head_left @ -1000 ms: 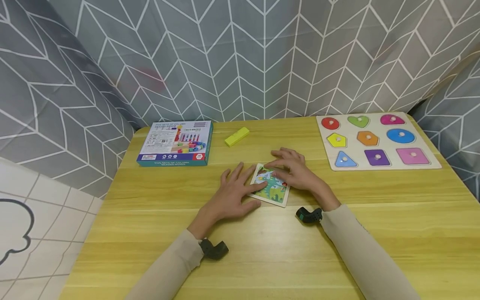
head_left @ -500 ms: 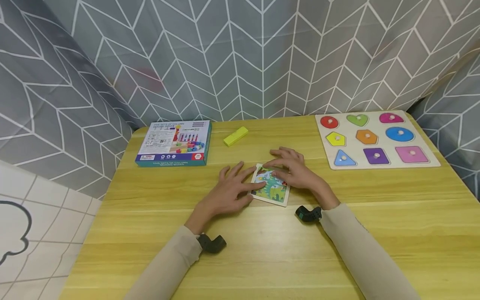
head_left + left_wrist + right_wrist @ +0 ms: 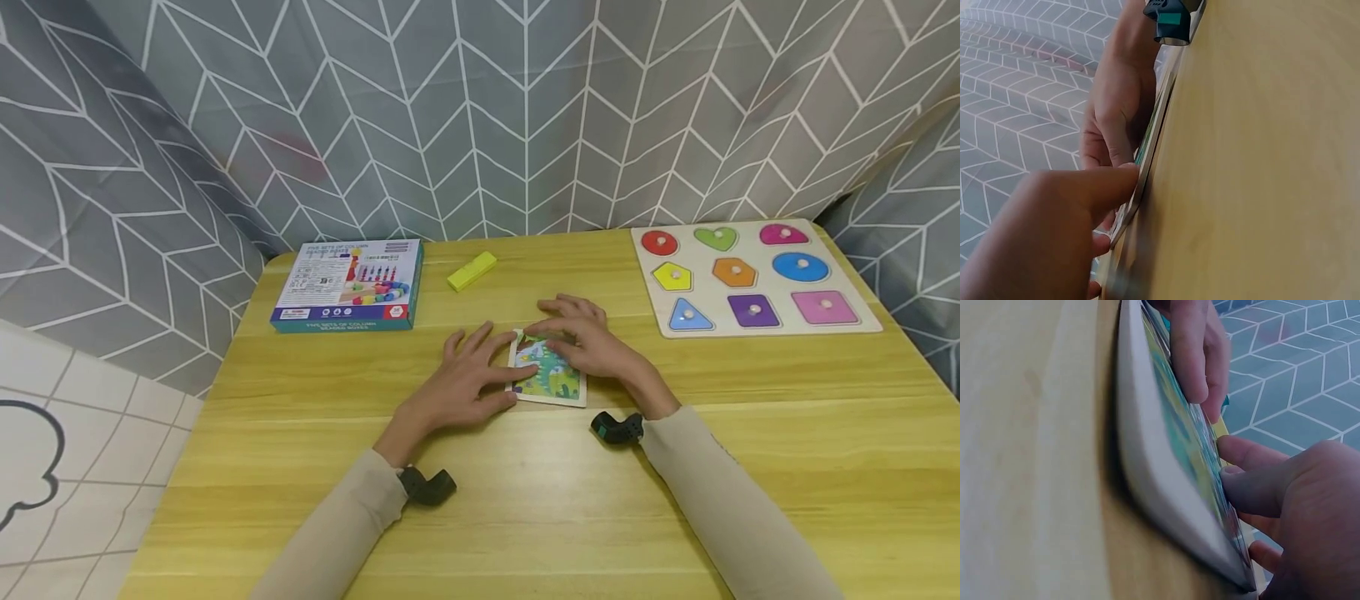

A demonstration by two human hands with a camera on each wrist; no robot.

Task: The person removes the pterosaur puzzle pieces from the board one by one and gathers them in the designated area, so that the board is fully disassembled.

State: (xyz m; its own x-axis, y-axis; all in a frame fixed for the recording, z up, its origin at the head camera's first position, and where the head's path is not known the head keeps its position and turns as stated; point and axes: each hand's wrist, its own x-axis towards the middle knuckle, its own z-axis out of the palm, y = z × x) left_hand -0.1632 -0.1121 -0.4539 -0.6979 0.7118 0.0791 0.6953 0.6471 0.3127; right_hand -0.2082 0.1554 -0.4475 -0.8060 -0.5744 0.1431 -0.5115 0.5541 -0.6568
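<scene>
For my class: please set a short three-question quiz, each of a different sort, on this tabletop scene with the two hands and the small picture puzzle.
1. True or false: both hands rest on the small picture puzzle that lies on the table.
2. Multiple choice: the yellow block lies (A) on the shape board, (B) between the boxed toy set and the shape board, (C) under the left hand.
3. Fill in: the shape board sits at the table's far ______ corner, as the person sees it.

Key
1. True: the left hand touches its left edge and the right hand lies over its top.
2. B: the boxed toy set is to its left.
3. Right.
</scene>
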